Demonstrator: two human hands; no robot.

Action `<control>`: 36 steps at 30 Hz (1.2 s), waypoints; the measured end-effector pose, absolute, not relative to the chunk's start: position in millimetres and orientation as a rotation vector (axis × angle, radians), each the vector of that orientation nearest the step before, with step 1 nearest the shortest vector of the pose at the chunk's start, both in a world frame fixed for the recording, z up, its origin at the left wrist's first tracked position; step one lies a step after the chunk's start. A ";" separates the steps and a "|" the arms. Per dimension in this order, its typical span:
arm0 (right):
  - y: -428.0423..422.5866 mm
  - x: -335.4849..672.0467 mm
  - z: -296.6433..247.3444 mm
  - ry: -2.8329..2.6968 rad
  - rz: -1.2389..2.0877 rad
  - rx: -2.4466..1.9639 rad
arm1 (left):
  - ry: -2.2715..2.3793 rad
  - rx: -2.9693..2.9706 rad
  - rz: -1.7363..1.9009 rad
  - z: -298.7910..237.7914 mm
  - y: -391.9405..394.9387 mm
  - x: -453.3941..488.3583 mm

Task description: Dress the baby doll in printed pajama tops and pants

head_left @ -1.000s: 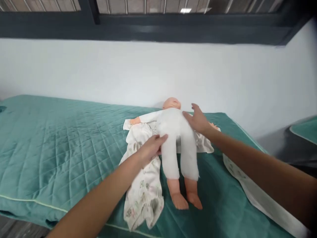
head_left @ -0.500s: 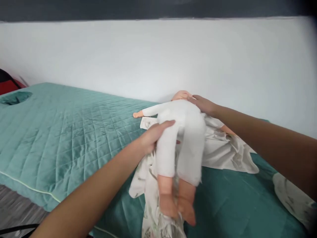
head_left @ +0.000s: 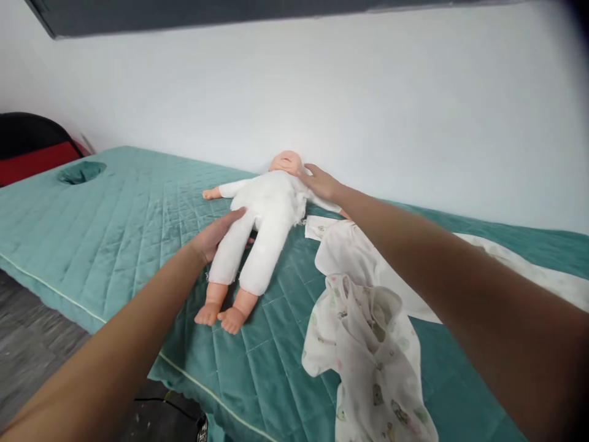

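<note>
A baby doll point(head_left: 262, 218) with a white cloth body lies face up on the teal quilted bed point(head_left: 115, 215), head toward the wall. My left hand point(head_left: 216, 236) cups the doll's hip and upper left leg from underneath. At the doll's neck and shoulder, my right hand point(head_left: 319, 182) rests with its fingers curled under the head. A white printed baby garment point(head_left: 368, 331) lies crumpled on the bed to the right of the doll, apart from it.
A round face hole point(head_left: 81, 172) sits at the bed's far left end. A red and black object point(head_left: 32, 150) stands beyond that end. A white cloth strip point(head_left: 529, 261) lies along the bed at the right. The white wall runs directly behind the bed.
Both hands have carried the doll off the printed garment to the left and laid it on bare quilt. The garment now lies by itself to the right.
</note>
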State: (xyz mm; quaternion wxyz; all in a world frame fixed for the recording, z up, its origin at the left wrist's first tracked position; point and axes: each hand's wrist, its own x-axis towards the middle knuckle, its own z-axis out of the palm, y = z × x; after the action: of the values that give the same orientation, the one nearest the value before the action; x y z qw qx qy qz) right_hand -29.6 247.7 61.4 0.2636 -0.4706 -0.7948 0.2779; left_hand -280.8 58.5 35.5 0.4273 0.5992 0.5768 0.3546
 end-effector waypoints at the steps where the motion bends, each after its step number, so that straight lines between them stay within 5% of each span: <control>1: 246.8 -19.0 57.7 -2.152 0.716 -1.357 | 1.503 1.489 0.870 35.4 56.8 -285.7; 8: 187.0 139.6 45.7 -2.203 0.297 -2.061 | 2.027 1.916 1.391 55.6 28.8 -241.2; 16: 72.7 239.9 86.1 -2.428 -0.002 -2.173 | 1.268 2.398 0.177 54.4 -19.5 -76.4; 26: -69.3 250.7 139.3 -2.434 -0.333 -1.758 | 0.750 2.642 0.989 85.1 -21.9 50.9; 31: -113.4 253.1 162.1 -2.486 -0.150 -1.656 | 0.890 2.897 0.854 107.2 -23.4 58.0; 36: -118.8 256.7 160.2 -2.022 0.431 -1.951 | 1.286 2.965 1.019 136.7 -35.4 30.5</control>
State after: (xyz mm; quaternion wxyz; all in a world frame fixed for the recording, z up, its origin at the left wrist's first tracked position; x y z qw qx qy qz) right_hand 256.7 -118.8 160.2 0.1487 -0.6787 -0.7034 0.1499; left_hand 30.5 -35.4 136.7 -0.1231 0.8683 0.3766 0.2984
